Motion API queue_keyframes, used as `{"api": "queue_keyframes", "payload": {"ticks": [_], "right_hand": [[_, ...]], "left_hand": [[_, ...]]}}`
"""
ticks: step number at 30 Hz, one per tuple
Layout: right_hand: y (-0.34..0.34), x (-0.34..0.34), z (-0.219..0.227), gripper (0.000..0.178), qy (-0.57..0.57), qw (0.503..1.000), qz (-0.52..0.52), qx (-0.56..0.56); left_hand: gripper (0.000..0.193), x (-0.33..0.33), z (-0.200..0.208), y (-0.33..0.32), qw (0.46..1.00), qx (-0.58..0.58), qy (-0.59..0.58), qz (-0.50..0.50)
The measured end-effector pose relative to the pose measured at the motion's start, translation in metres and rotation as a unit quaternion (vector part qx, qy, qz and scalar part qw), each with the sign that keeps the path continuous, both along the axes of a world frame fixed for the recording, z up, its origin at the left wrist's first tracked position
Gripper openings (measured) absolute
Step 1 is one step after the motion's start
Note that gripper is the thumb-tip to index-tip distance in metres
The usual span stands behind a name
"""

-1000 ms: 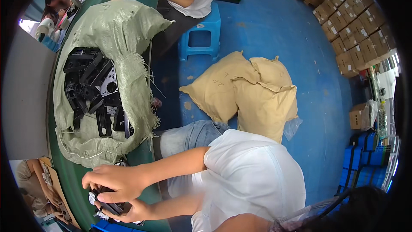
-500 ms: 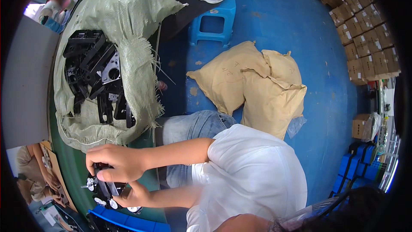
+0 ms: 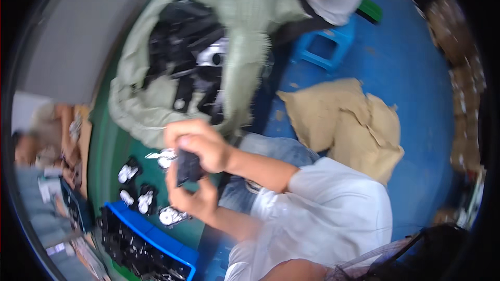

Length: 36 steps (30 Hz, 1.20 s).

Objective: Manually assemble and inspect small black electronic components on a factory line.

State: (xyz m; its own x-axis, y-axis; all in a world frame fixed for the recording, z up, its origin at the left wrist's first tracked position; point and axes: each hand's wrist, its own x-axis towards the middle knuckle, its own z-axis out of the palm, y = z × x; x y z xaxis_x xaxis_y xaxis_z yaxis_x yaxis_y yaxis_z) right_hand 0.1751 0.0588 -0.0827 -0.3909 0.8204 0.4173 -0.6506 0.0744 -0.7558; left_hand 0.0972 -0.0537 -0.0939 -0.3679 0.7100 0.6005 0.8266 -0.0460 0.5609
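Note:
Both my hands hold a dark plastic block (image 3: 188,167) over the green table, close to the near edge of the woven sack. My right hand (image 3: 200,143), the upper one, grips it from above with the thumb laid along it. My left hand (image 3: 194,200), below, has its fingers against the lower side. Motion blurs the block's details. A white piece with a thin shaft (image 3: 164,157) shows beside the block; I cannot tell whether it is attached. Several black parts with white gears (image 3: 147,198) lie on the green table (image 3: 107,148) left of my hands.
An open pale green sack (image 3: 247,67) holds black plastic parts (image 3: 182,36). A blue bin (image 3: 151,235) of black pieces stands at lower left. Brown paper sacks (image 3: 359,130) and a blue stool (image 3: 333,47) are on the floor. Other people sit at the left and the top.
The whole view has shifted, so the sack, stool and table appear farther right and higher. My hands have turned the black part, and more geared parts now show on the table.

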Motion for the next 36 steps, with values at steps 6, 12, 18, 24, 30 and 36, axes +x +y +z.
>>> {"api": "queue_keyframes", "payload": {"ticks": [6, 12, 18, 24, 30, 36], "right_hand": [[-0.001, 0.000, 0.006, 0.028, 0.049, 0.999, 0.008, -0.021], [0.002, -0.012, 0.001, 0.030, 0.069, 0.997, 0.023, -0.014], [-0.003, -0.006, -0.018, 0.024, 0.083, 0.990, 0.027, -0.106], [-0.009, -0.007, 0.007, 0.019, 0.075, 0.988, 0.124, -0.045], [-0.007, -0.018, -0.005, 0.022, 0.153, 0.974, 0.160, 0.037], [-0.013, -0.021, 0.002, 0.025, 0.172, 0.969, 0.179, 0.000]], "left_hand": [[0.054, 0.007, 0.016, 0.007, 0.997, 0.066, 0.028, -0.016], [0.053, 0.002, 0.022, 0.008, 0.997, 0.062, 0.012, -0.036], [0.050, -0.002, 0.021, -0.004, 0.996, 0.076, 0.023, -0.051], [0.049, -0.004, 0.033, -0.019, 0.993, 0.119, 0.002, -0.016], [0.045, -0.006, 0.041, -0.024, 0.991, 0.136, 0.002, -0.015], [0.044, -0.011, 0.031, -0.022, 0.989, 0.145, -0.004, -0.035]]}}
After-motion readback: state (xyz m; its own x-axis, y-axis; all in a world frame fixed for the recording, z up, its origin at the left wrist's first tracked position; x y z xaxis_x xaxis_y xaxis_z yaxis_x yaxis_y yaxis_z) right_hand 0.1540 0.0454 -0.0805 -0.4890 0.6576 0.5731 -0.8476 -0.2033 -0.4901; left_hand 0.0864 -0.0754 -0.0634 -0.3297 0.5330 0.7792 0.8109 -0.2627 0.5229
